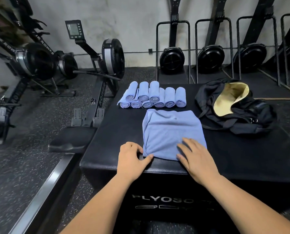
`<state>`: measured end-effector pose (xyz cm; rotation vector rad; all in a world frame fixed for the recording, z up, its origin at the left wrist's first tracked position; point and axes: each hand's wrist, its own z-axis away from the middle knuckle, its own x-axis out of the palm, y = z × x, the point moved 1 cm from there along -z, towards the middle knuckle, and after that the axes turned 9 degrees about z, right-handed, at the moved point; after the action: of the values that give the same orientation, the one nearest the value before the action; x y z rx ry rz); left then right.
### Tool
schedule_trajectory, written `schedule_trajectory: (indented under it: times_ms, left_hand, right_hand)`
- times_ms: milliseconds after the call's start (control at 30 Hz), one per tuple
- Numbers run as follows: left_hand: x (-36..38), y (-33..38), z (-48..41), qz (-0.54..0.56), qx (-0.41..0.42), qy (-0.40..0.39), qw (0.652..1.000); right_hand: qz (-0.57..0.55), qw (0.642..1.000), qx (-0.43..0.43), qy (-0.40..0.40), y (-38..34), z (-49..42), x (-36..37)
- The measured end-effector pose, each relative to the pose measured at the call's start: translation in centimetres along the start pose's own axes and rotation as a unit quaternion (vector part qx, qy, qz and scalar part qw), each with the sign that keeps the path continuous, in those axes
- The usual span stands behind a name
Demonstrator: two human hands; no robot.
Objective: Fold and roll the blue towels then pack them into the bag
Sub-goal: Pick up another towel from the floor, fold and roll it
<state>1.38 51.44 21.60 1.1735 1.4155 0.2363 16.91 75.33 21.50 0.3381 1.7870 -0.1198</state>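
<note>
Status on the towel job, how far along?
Done: rolled towels stacked at the far edge of the box. In hand: folded towel, flat and unrolled; left hand pinches its near corner, right hand presses it. Left: roll it, pack all into the open bag; no towels visible inside.

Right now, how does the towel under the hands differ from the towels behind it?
The flat towel lies folded and spread; the rolls are tight cylinders. The flat towel sits at the box's near edge, the rolls farther back, stacked. The left hand pinches the flat towel and the right hand presses it; no hand touches the rolls. Both are blue, outside the bag.
</note>
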Motion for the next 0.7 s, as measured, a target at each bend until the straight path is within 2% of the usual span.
schedule_trajectory:
  times_ms: [100, 300, 367, 467, 567, 700]
  left_hand:
    - [0.5, 0.4, 0.4, 0.005, -0.023, 0.004, 1.0]
    - [-1.4, 1.5, -0.6, 0.163, -0.09, 0.088, 0.978]
    - [-2.3, 2.0, -1.0, 0.193, -0.095, 0.078, 0.973]
    - [-2.9, 1.4, -1.0, 0.163, -0.095, 0.027, 0.982]
    - [-3.3, -0.2, -0.7, 0.077, -0.078, -0.004, 0.994]
    - [-3.4, -1.2, -0.2, 0.066, -0.091, 0.048, 0.992]
  right_hand:
    - [-0.039, 0.999, 0.013, 0.002, -0.1, 1.4, 0.8]
    - [-0.045, 0.999, 0.022, -0.018, 0.1, 1.4, 0.8]
    - [-0.05, 0.998, 0.025, -0.007, 0.2, 1.6, 1.0]
    - [-0.065, 0.998, 0.027, -0.001, 0.2, 1.6, 1.0]
    - [-0.085, 0.996, 0.025, 0.012, 0.3, 1.6, 0.7]
    - [-0.103, 0.994, 0.017, 0.017, 0.4, 1.5, -0.2]
